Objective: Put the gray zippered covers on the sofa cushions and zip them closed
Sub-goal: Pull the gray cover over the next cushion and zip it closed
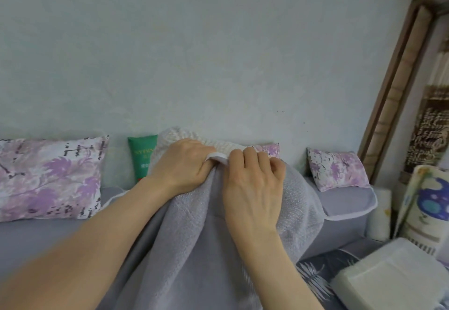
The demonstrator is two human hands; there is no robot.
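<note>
1. Two bare hands: left hand (182, 164), right hand (252, 188).
2. One gray woven fabric cover (194, 237).
3. One cream knitted cushion (179, 133).
4. Three purple-and-white floral fabric pillows: large left pillow (48, 178), small middle pillow (270, 150), right pillow (337, 170).
5. One green plastic tube (142, 156).
6. One white rectangular foam block (393, 278).
7. One brown wooden door frame (393, 91).

- The left hand (184, 164) is at centre, its back turned up, with fingers curled over the top edge of the gray cover (192, 237).
- The right hand (252, 181) is just beside it on the right, knuckles raised, fingers gripping the same edge.
- Both bare forearms reach in from the near side, the left from the near left corner.
</note>
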